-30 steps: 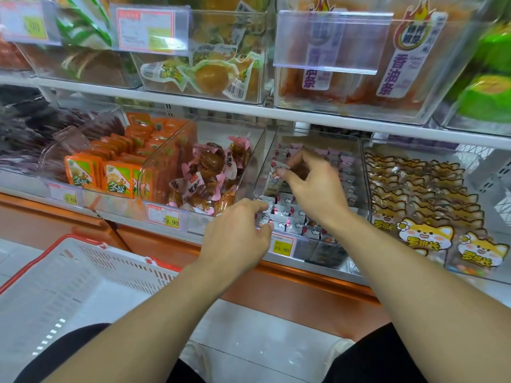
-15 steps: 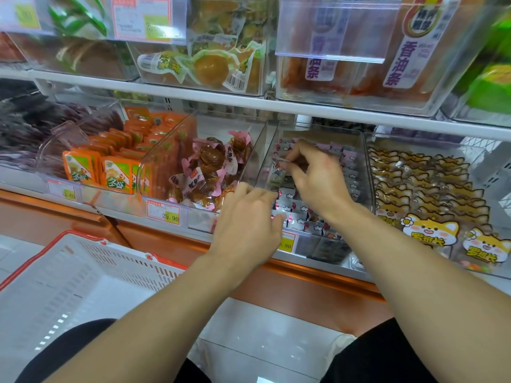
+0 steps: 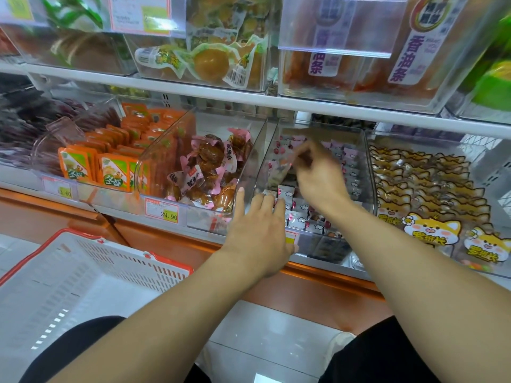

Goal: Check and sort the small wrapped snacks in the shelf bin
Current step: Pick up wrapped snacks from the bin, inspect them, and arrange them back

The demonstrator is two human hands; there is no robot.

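Your right hand (image 3: 318, 172) pinches a blurred small wrapped snack (image 3: 282, 168) at its fingertips inside the clear shelf bin (image 3: 369, 172), while your left hand (image 3: 258, 225), fingers straight and slightly spread, touches the packets at the bin's front.

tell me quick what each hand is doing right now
Left hand: open, straight fingers resting at the clear plastic bin's front.
Right hand: pinches a small pink-and-white wrapped snack.

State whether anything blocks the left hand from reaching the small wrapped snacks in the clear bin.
Nothing visible does. The left hand reaches over the bin front wall, fingers already at the small wrapped snacks. The right hand works farther back.
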